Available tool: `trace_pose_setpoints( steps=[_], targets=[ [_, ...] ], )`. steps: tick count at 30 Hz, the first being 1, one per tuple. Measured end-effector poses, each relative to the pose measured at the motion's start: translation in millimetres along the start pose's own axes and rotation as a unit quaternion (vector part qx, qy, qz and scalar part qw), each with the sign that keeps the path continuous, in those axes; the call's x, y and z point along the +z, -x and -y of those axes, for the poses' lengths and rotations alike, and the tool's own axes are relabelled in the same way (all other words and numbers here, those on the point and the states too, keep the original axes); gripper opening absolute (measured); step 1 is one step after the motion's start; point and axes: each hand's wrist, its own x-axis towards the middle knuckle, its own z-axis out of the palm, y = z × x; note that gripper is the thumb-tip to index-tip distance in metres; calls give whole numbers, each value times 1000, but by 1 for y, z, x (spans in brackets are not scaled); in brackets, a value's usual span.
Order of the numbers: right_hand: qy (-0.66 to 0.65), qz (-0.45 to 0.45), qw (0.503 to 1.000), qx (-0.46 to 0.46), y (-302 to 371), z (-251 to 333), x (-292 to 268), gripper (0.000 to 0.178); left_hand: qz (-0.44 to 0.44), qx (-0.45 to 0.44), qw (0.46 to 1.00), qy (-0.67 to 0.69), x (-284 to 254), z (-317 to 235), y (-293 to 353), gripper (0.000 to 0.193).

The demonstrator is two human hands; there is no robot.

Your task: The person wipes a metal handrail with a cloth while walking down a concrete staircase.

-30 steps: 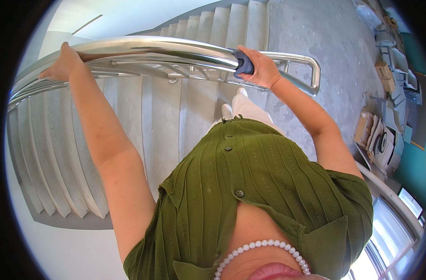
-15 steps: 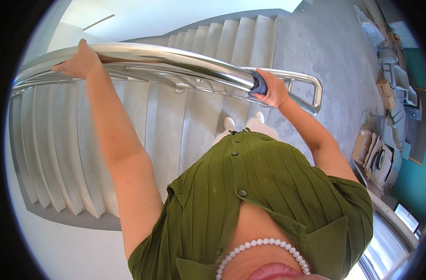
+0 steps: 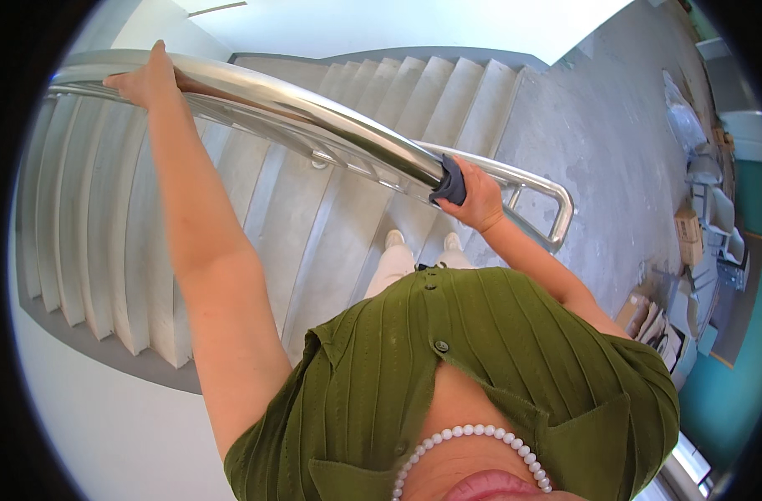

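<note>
A shiny metal handrail (image 3: 314,107) curves across the stairs in front of me. At its upper left stretch, my left hand (image 3: 149,82) is closed round the rail, its far fingers partly hidden. Lower down, to the right, my right hand (image 3: 477,199) holds a dark blue-grey cloth (image 3: 449,182) wrapped round the rail. Its fingers are closed over the cloth, and the underside of the grip is hidden. The rail's looped end (image 3: 562,204) lies just beyond this hand.
Concrete steps (image 3: 285,196) run down the left side under the rail, and another flight (image 3: 435,100) lies beyond it. My feet (image 3: 423,240) stand near the rail's lower end. At the right, cardboard boxes (image 3: 688,236), chairs (image 3: 720,213) and a plastic bag (image 3: 683,113) line the floor.
The view has tilted, so the rail slopes more steeply. My right hand and the cloth are slightly farther from the rail's looped end. My left hand keeps its hold.
</note>
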Motion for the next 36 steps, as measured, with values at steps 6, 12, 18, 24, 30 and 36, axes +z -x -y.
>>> trace_pose_setpoints(
  steps=[6,12,18,24,30,36],
  targets=[
    [-45,-33,998,-42,-2,4,-7,86,-56,-3,997,-43,2,14,-26,113],
    [-79,-33,995,-54,2,-3,-9,84,-26,13,990,-141,13,-21,119,115],
    [-79,1,996,-38,4,0,-9,86,-16,25,999,-36,21,-19,268,116],
    [-91,11,995,-50,4,-5,-13,89,-10,-79,996,-44,19,-39,279,118],
    [-99,40,994,-24,31,-28,-24,87,2,-76,996,-53,21,-32,272,120],
    [-53,73,996,11,104,-90,-45,89,13,-29,999,-33,19,-22,273,117]
  ],
)
